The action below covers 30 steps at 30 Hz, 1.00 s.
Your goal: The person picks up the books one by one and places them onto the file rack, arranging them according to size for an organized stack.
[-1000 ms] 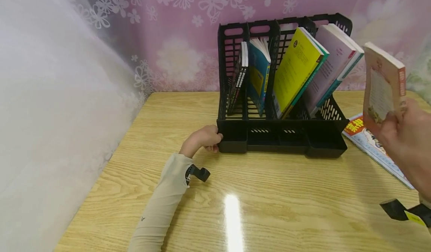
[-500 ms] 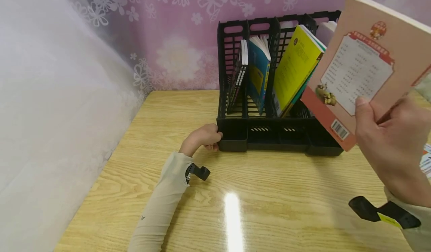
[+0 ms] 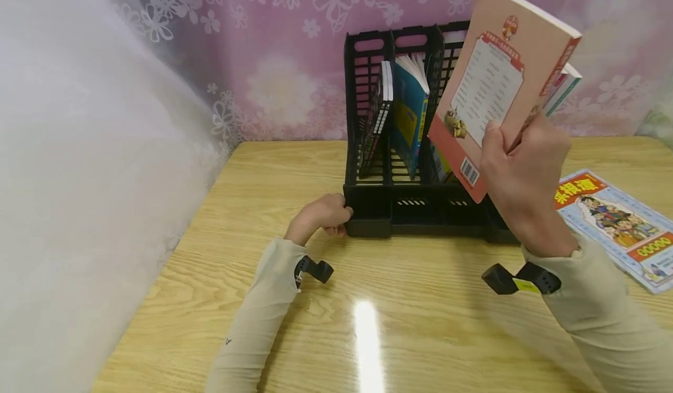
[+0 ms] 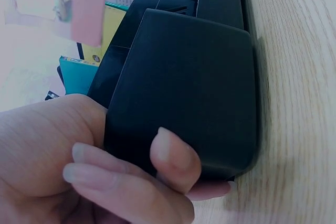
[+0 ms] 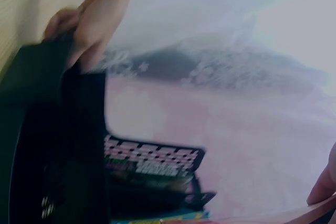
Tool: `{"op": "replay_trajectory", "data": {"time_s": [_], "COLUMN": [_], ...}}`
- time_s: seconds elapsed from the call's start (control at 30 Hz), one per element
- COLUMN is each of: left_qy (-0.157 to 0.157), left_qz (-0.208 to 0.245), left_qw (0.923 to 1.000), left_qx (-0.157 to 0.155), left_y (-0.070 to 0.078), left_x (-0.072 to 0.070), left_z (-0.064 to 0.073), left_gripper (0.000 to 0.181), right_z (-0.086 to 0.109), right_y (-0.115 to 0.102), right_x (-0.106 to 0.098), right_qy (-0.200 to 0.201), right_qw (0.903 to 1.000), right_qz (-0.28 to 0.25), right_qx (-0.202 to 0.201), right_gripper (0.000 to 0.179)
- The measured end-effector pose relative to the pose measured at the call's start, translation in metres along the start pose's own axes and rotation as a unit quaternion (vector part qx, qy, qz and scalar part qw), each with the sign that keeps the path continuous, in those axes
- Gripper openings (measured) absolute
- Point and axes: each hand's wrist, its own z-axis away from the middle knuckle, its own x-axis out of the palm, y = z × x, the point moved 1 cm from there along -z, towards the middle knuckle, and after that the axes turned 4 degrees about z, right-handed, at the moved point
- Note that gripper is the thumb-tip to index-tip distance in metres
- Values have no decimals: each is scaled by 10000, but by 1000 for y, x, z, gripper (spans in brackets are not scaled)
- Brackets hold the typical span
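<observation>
My left hand (image 3: 322,213) grips the front left corner of a black book rack (image 3: 368,211). In the left wrist view its curled fingers (image 4: 176,158) lie against the rack's rounded corner (image 4: 189,87). My right hand (image 3: 526,177) holds a salmon-pink paperback book (image 3: 489,83) by its lower spine side, thumb on the back cover. The book is tilted, raised in front of the rack's right half, and hides most of the books there. A dark book (image 3: 377,118) and a blue book (image 3: 410,115) lean in the left slots. Part of a yellow book (image 3: 440,160) shows below the paperback.
A comic-style booklet (image 3: 615,223) with a red and blue cover lies flat on the wooden table (image 3: 431,311), right of the rack. A pink flowered curtain (image 3: 284,77) hangs behind. White-green book edges (image 3: 565,89) stick out behind the paperback.
My right hand has brought the salmon-pink paperback from the right side leftward, over in front of the rack's right slots. The left hand stays at the rack's corner.
</observation>
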Motion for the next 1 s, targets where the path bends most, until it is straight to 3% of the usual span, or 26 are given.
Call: {"op": "replay_trajectory", "data": {"time_s": [0.17,0.33,0.7,0.9,1.0], "left_qy": [108,43,-19,-6,-10], "left_qz": [-43,-125,-115,46,40], "left_qw": [9999,9999,9999,10000,10000], "left_qx": [27,10,-25,-21,-5], "left_y": [4,5,1,0,-1], "left_x": [-1,-2,-1,0,2], "left_z": [-3,-4,1,2,2], "left_gripper": [30,29,27,28,31], "right_z": [8,7,-12,-18,-20], "right_y": [-12,-14,14,19,24], "right_x": [2,23,87,112,121], "right_qy": [84,-147,-824,-1104,-1163], "right_qw": [9995,9983,9965,9938,9930], "right_qz": [-197,-372,-120,140,90], "right_qx": [-228,-433,-40,-9,190], "right_gripper": [38,38,34,35,34]}}
